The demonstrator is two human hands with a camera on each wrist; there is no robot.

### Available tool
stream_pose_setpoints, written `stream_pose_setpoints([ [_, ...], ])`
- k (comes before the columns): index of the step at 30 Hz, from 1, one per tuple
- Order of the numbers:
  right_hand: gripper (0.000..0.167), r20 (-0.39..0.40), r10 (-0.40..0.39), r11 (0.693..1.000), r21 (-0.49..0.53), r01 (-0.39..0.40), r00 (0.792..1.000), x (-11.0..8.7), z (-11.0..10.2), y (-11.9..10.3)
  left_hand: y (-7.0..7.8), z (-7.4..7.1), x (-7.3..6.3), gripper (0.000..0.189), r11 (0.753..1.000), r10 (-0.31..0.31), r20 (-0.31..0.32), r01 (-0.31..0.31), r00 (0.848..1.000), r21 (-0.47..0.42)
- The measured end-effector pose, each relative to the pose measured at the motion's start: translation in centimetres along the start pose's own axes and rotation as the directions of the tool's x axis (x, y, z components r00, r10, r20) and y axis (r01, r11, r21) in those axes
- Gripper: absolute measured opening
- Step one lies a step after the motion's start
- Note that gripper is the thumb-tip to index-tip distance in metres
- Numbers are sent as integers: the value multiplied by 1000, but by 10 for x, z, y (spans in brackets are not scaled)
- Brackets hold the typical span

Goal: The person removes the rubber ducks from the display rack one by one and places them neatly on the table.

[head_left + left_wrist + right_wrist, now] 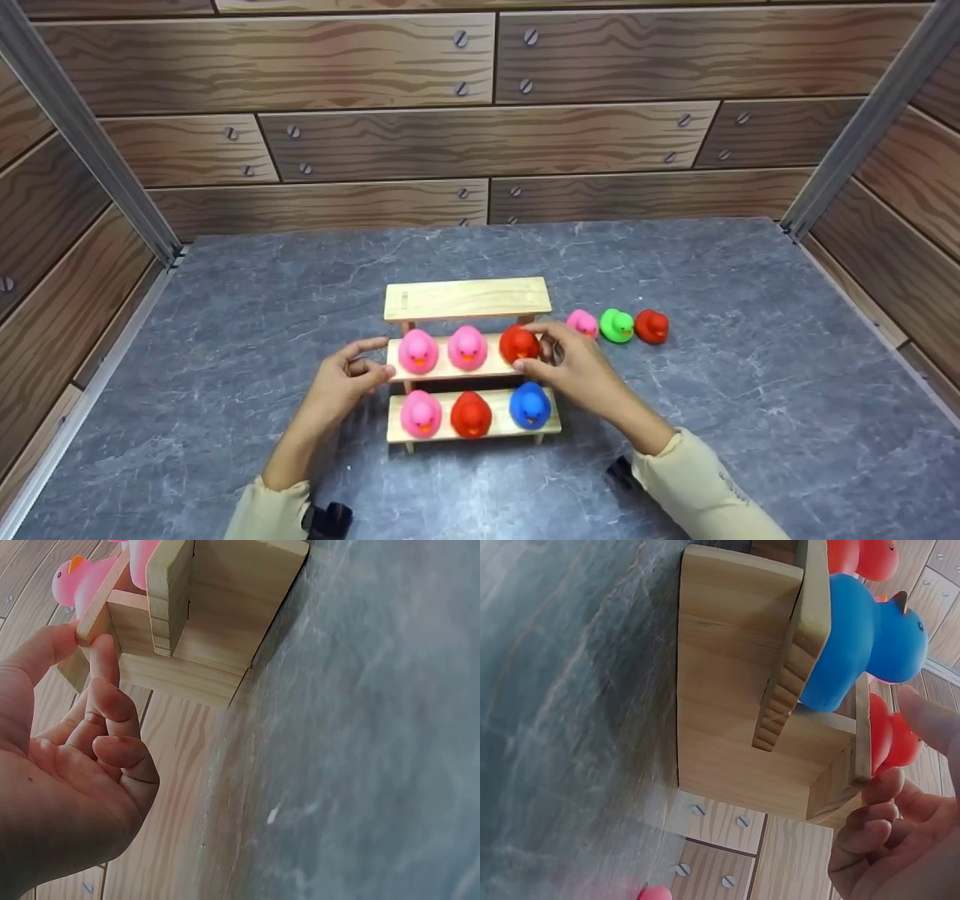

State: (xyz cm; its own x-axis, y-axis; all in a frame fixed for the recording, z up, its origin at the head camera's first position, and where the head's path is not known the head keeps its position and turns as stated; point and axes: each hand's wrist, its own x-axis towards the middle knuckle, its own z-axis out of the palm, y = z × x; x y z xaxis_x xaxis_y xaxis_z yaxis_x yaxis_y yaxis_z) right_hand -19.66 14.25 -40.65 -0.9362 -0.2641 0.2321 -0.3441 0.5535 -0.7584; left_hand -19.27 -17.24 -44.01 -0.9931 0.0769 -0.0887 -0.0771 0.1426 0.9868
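Note:
A three-tier wooden display stand point(466, 298) stands on the table. On its middle tier sit two pink rubber ducks point(418, 351) and, at the right end, a red rubber duck point(519, 343). My right hand point(581, 367) holds that red duck with thumb and index finger, its other fingers curled by the board's end. With thumb and index finger, my left hand point(341, 384) pinches the left end of the middle board point(97, 619). The bottom tier carries a pink duck point(421, 414), a red duck point(471, 415) and a blue duck point(530, 406).
Right of the stand, a pink duck point(583, 324), a green duck point(616, 325) and another red duck point(652, 326) stand in a row on the grey marbled table point(247, 315). Wood-patterned walls point(375, 67) enclose the table at the back and sides.

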Motion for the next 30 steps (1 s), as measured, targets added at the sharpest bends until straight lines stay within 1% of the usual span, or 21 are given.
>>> stream_pose_setpoints([
  [3,39,-4,-7,1000,-9,7,1000,0,1,0,-1,0,0,50,1000,-1,-2,1,1000,8],
  [9,36,-9,-7,1000,-17,7,1000,0,2,2,-1,-1,0,51,1000,10,15,-10,1000,16],
  [13,33,-27,-14,1000,-9,14,1000,0,3,2,-1,-2,0,51,1000,16,24,-17,1000,15],
  [19,30,-28,-2,1000,25,3,1000,0,3,1,-1,-1,1,50,1000,17,11,-17,1000,11],
  [22,31,-26,2,999,41,-1,1000,0,1,0,-1,0,1,50,1000,14,12,-14,1000,10],
  [27,34,-14,-17,996,84,18,1000,1,-8,-2,0,0,1,51,1000,8,11,-9,1000,12],
  [30,36,8,-15,994,106,14,1000,0,-14,-2,1,-1,1,52,1000,9,11,-9,1000,15],
])
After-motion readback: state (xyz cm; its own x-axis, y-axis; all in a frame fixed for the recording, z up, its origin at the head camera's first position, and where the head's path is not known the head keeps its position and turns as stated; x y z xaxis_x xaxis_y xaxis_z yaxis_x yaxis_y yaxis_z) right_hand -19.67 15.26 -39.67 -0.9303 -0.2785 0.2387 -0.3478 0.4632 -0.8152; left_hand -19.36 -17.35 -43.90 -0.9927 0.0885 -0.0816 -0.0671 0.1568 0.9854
